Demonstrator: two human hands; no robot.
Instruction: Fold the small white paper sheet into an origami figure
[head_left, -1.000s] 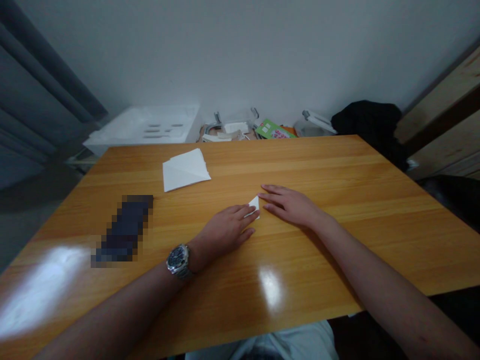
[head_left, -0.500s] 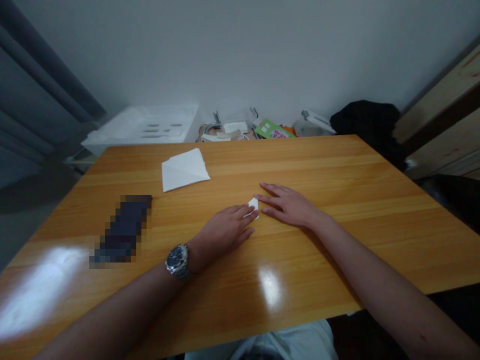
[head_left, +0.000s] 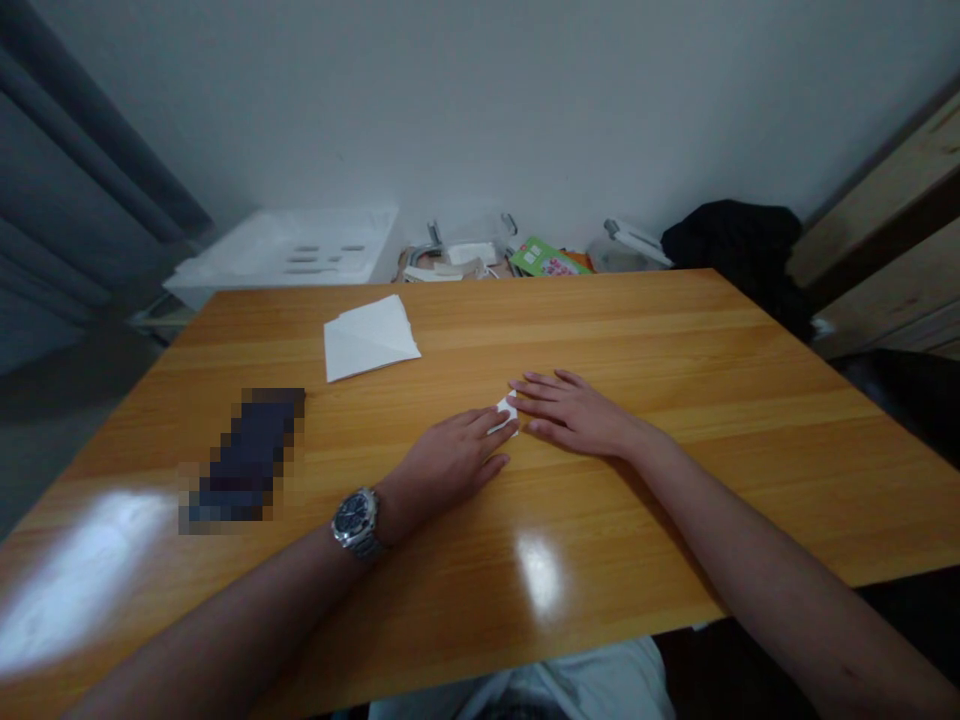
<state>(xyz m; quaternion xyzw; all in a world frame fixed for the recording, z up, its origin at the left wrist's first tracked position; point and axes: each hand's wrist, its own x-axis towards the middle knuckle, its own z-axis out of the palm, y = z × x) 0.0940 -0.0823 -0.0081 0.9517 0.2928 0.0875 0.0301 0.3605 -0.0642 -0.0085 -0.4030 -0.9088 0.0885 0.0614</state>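
A small folded piece of white paper (head_left: 508, 408) lies flat on the wooden table (head_left: 637, 340), partly hidden under fingers. My left hand (head_left: 454, 455), with a metal watch on its wrist, rests over the paper's near side, fingers stretched out flat and pressing on it. My right hand (head_left: 574, 412) lies palm down to the right, its fingers extended and slightly spread. Its fingertips reach the paper's upper right edge. Neither hand grips anything.
A stack of white paper sheets (head_left: 371, 338) lies at the back left. Nearer sits a dark pixelated object (head_left: 247, 455). Behind the table are a white foam box (head_left: 285, 250), a green booklet (head_left: 551, 257) and a dark cloth (head_left: 731, 240).
My right hand's fingers have drawn closer together and shifted slightly, now at the paper's upper edge. My left hand and the paper have stayed in place.
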